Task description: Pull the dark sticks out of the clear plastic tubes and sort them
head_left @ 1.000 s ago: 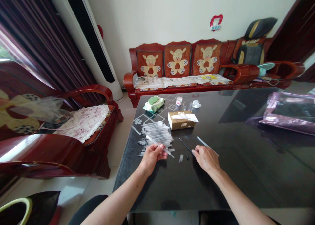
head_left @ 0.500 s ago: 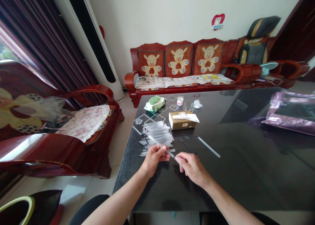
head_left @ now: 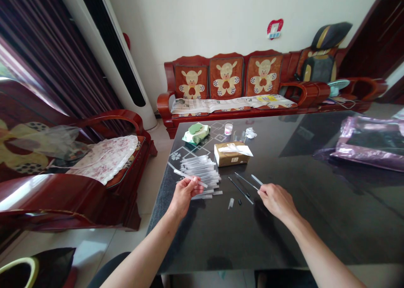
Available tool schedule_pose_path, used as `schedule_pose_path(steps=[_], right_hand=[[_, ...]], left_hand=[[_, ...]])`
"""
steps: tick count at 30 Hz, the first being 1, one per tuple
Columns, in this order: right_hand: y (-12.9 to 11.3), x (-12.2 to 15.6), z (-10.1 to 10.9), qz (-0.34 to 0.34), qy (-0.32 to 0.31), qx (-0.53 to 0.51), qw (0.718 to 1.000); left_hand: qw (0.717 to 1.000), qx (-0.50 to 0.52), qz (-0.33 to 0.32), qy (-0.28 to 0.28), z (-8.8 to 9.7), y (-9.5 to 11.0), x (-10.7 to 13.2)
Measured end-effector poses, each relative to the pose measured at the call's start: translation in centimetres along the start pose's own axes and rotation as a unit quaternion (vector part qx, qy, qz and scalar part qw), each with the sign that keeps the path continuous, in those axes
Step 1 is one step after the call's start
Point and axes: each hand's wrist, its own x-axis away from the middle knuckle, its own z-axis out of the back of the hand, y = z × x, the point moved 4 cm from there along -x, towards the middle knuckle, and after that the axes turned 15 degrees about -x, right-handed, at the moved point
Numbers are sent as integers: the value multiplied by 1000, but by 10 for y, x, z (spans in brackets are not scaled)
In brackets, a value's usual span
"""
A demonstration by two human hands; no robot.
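Observation:
My left hand [head_left: 186, 195] is closed round a clear pen barrel [head_left: 189, 178], tilted over the pile of similar clear barrels [head_left: 202, 167]. My right hand [head_left: 277, 200] pinches the near end of a thin pen refill [head_left: 246, 180] to the right. Beneath its fingers, a second clear barrel [head_left: 256, 179] shows only its far end on the table. Between the hands lie a dark refill [head_left: 239, 188], a small clear cap [head_left: 231, 203] and a little black plug [head_left: 240, 202].
Behind the pile stand a tissue box [head_left: 232, 157] and a green wipes pack [head_left: 196, 133]. A small white cup [head_left: 228, 129] and crumpled tissue [head_left: 251, 133] are farther back. A purple plastic package [head_left: 369, 143] lies at the right of the dark table [head_left: 315, 229].
My hands have moved apart. The left has shifted left with the barrel; the right has moved right and now holds a thin refill. The clear cap and black plug now show on the table.

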Motion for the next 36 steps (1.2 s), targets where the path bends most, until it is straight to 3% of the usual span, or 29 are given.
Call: schedule_pose_path(steps=[4,7,9,11,13,15,18,20,26,33,36], right_hand=[[3,1,-9,-16,-32,60,998],[-4,3,-7,-12,-21,59,998],[-16,6,-5,19,2,0,1000],[-35,13,-10,67,-12,-138,988],[-56,23,-27,78,-100,-319,939],[-75,35,-48,34,-204,-462,862],[-92,48,-68,-29,-284,-587,758],[-96,52,-71,-54,-312,-626,713],[-92,54,-70,-88,-361,-668,645],[-99,56,-78,-109,-359,-733,568],[-100,57,-77,-114,-364,-736,559]], left_hand=[[998,-9,19,-58,-18,-5,9],[996,-17,12,-91,-28,-7,14],[994,-24,11,-108,-33,-8,17],[991,-29,14,-128,-38,-9,21],[988,-37,12,-147,-45,-10,26],[986,-47,2,-160,-51,-11,30],[985,-47,-6,-167,-53,-10,32],[988,-24,0,-151,-48,-7,29],[998,3,-17,-60,-18,8,10],[992,-65,-20,-109,-28,8,18],[984,-116,-24,-132,-32,11,20]])
